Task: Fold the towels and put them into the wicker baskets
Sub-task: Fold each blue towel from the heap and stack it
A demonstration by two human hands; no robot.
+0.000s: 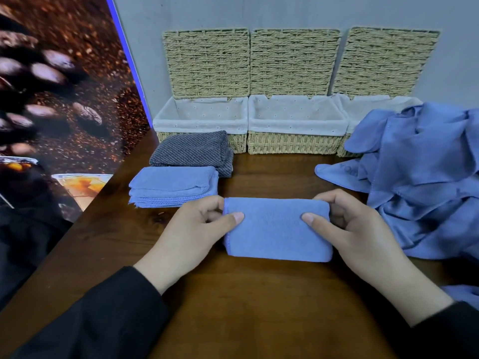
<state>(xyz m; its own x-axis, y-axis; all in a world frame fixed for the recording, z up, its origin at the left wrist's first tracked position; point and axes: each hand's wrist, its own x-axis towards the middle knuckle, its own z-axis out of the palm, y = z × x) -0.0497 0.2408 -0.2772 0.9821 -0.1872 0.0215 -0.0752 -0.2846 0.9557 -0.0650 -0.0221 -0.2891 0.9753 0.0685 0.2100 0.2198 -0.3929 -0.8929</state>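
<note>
A small folded blue towel point(277, 229) is pinched at its ends by the left hand point(199, 224) and right hand point(355, 229), in front of the middle wicker basket point(295, 143).

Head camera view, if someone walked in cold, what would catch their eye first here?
First, the two hands, left hand and right hand, pinching the ends of a folded blue towel on the dark wooden table. Next, the heap of unfolded blue towels at the right. Behind stand three open wicker baskets with white liners, with a folded blue stack and a grey towel before the left one.
</note>
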